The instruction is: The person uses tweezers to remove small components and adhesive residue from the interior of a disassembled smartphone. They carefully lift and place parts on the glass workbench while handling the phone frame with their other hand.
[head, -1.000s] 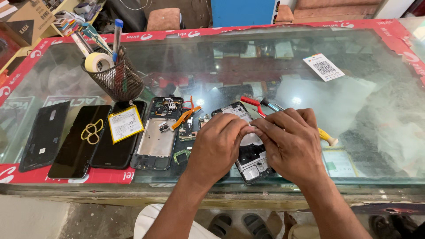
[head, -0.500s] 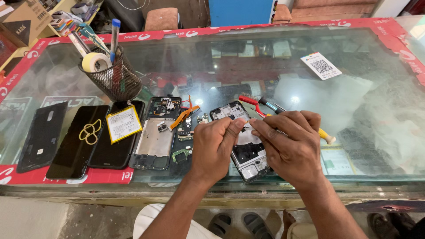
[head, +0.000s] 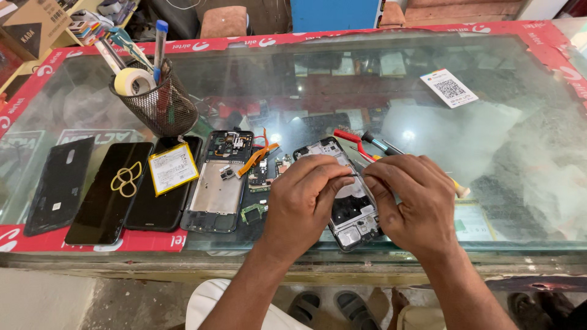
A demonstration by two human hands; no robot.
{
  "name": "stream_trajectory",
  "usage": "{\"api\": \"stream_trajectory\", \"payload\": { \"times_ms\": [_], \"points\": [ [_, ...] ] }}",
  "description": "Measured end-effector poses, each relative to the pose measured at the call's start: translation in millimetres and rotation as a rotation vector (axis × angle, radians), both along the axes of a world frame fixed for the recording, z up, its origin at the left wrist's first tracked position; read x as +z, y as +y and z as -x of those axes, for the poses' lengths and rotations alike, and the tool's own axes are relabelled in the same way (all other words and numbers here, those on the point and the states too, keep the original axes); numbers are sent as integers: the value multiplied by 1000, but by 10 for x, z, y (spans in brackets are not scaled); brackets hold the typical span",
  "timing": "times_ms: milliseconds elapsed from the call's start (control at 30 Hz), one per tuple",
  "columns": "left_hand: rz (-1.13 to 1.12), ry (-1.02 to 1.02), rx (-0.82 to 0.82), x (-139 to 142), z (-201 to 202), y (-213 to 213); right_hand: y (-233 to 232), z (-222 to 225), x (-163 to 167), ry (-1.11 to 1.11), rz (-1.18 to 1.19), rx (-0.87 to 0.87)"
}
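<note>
While your two hands meet over the opened phone (head: 350, 205), your left hand (head: 304, 205) rests on its left half with the thumb and forefinger pinched together on a thin dark tool (head: 351, 175), seemingly a pair of tweezers, whose tip pokes out toward your other hand. Your right hand (head: 411, 205) covers the phone's right edge, its fingers curled and drawn together near that tip; whether they actually grip the tool or a small part you cannot tell from this angle. The opened phone lies back-up on the glass surface (head: 489, 140), near its front edge, with its inner frame and lower board showing between your hands. Just behind it lie red-handled tweezers (head: 350, 138) and a dark-tipped screwdriver (head: 380, 144) whose yellow handle end shows past your right hand. To the left sits a bare metal phone frame (head: 217, 189) with an orange flex cable (head: 257, 157) and a small green board (head: 252, 212) beside it. Further left lie a battery with a yellow-edged label (head: 173, 168) atop a dark phone, a black screen carrying yellow rubber bands (head: 126, 179), and a black back cover (head: 60, 186). A black mesh cup (head: 160, 107) holding tape and tools stands behind them.
</note>
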State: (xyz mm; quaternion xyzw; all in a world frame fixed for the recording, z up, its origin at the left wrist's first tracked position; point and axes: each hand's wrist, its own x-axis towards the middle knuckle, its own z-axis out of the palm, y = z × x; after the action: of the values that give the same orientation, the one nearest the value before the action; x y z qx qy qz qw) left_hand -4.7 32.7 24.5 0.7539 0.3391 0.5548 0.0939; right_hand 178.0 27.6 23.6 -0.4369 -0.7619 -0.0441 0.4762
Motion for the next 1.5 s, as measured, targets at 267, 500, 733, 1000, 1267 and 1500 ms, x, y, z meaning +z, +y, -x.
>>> {"api": "stream_trajectory", "payload": {
  "times_ms": [267,500,733,1000,1267,1500],
  "points": [
    [278,7,-10,-79,38,25,45,-1,4,-84,-21,56],
    [484,-120,-101,-102,60,80,30,11,-22,-53,-79,11],
    [571,-196,-168,-109,63,80,-3,11,-41,-29,-103,28],
    [501,-240,-160,-166,80,81,-21,38,-42,-98,-166,2],
    [248,-175,158,-61,100,70,-21,25,1,-42,-142,-76],
    [-95,75,47,-32,-25,-34,-10,18,3,-71,-126,3]
  ]
}}
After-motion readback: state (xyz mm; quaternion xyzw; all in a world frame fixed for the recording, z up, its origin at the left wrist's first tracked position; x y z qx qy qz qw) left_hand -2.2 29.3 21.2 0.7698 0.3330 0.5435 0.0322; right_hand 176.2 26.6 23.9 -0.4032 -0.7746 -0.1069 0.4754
